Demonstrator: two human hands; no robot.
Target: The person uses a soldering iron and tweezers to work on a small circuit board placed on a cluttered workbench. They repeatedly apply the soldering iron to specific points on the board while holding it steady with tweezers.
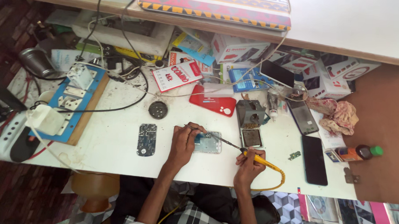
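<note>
Opened phone (208, 143) lies flat on the white bench (114, 142); judged light, rigid, fragile, best steadied by its edges. Left hand (184, 140) is pinched on thin tweezers (195, 129) over it; right hand (248, 161) is clamped round the yellow-handled soldering iron (244, 152), tip at the phone

Bare tabletop (114, 144) left of circuit board (147, 139)

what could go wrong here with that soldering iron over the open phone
1. The left hand holds tweezers beside the soldering iron tip over the opened phone; fingers could get burned.
2. The iron's yellow cord hangs off the table edge and could snag.
3. A dark phone lies close by the right hand and could get knocked.
</note>
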